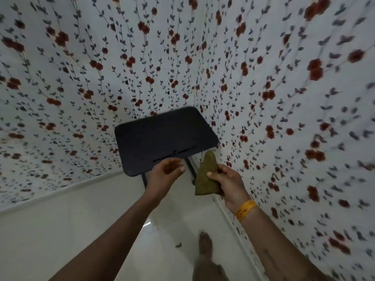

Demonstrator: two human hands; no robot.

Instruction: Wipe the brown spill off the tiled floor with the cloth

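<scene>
Cloth: olive-green folded cloth (206, 175), coarse weave, roughly triangular, held in the air beside the table's near right corner.
Right hand: right hand (228, 179) pinches the cloth's edge, thumb on top; orange bangles (245, 209) at wrist.
Left hand: left hand (165, 173) empty, fingers loosely curled, palm up.
Table: small matte black rounded-rectangle table (164, 136) in the corner.
Floor: glossy white tiled floor (97, 220); small dark speck (178, 245) near a bare foot (205, 243).
Walls: floral-print sheeting (284, 98).
</scene>
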